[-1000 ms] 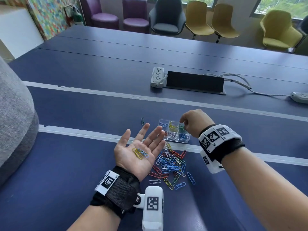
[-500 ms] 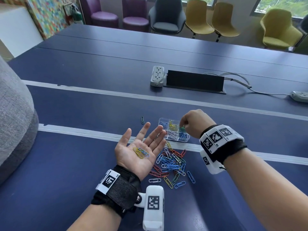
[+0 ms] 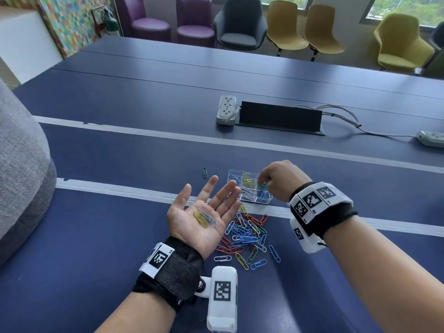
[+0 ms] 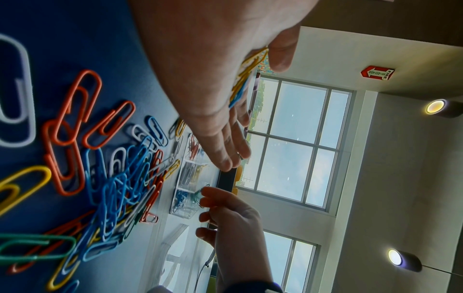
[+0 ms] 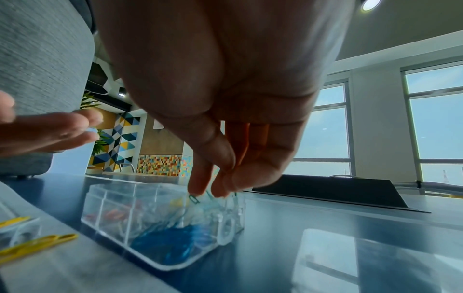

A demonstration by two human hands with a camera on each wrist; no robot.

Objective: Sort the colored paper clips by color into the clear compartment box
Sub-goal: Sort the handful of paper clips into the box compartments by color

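Note:
My left hand (image 3: 206, 203) lies palm up and flat, with a few yellow and blue paper clips (image 3: 204, 218) resting on the palm. Just right of its fingertips stands the clear compartment box (image 3: 231, 174), holding sorted yellow, white, blue, red and green clips. My right hand (image 3: 263, 181) hovers over the box's right end, thumb and fingers pinching green paper clips (image 4: 200, 195) at the green compartment. In the right wrist view the fingertips (image 5: 200, 188) dip into the box (image 5: 112, 208). A mixed pile of clips (image 3: 247, 236) lies on the blue table between my wrists.
One dark clip (image 3: 205, 172) lies alone left of the box. A white power strip (image 3: 225, 113) and a black cable housing (image 3: 280, 116) sit farther back, another strip (image 3: 431, 138) at far right. A grey cushioned shape (image 3: 21, 176) fills the left edge.
My right hand's fingers have dipped slightly lower into the box's right end. The left hand stays flat with its clips.

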